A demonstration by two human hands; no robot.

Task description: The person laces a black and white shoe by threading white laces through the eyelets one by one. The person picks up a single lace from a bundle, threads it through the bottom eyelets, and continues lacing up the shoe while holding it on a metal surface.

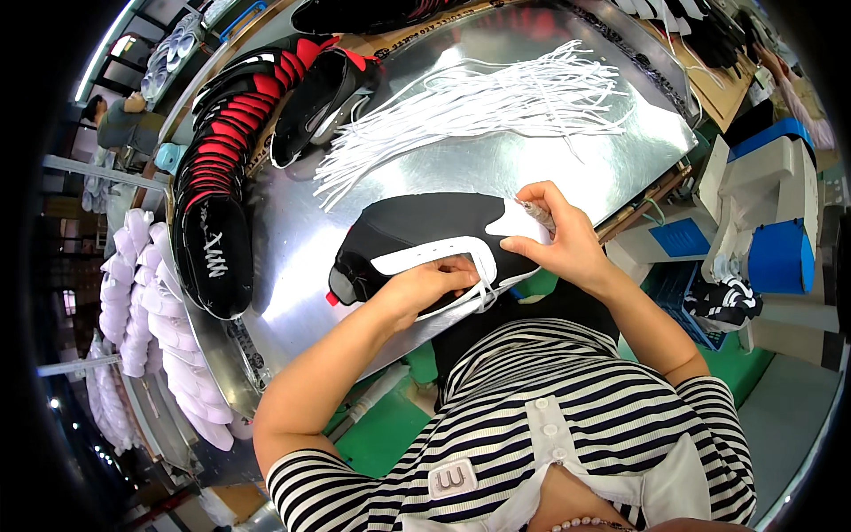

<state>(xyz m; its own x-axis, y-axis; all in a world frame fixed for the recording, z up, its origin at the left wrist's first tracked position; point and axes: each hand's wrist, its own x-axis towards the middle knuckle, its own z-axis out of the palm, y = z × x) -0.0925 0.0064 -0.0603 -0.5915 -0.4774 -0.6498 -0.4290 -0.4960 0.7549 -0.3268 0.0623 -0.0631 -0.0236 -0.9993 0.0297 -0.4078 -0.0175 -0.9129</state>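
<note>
A black shoe upper (425, 219) with a white eyelet strip and a small red tab lies on its side near the front of the metal table. My left hand (432, 288) reaches over its near side, fingers curled into the opening beside the white strip. At the right end, my right hand (567, 244) grips the white tip between thumb and fingers. Something greyish shows under those fingers; I cannot make out what it is. White lace (483, 300) hangs at the strip's near end. Beyond the upper lies a loose bundle of white shoelaces (479, 102).
A curved row of nested black-and-red uppers (226, 146) runs along the table's (288, 235) left side, a separate upper (319, 102) beside it. White shoe parts (173, 337) are stacked at the left. A white-and-blue machine (762, 208) stands right, near a blue crate (687, 306). Other people are partly visible at both sides.
</note>
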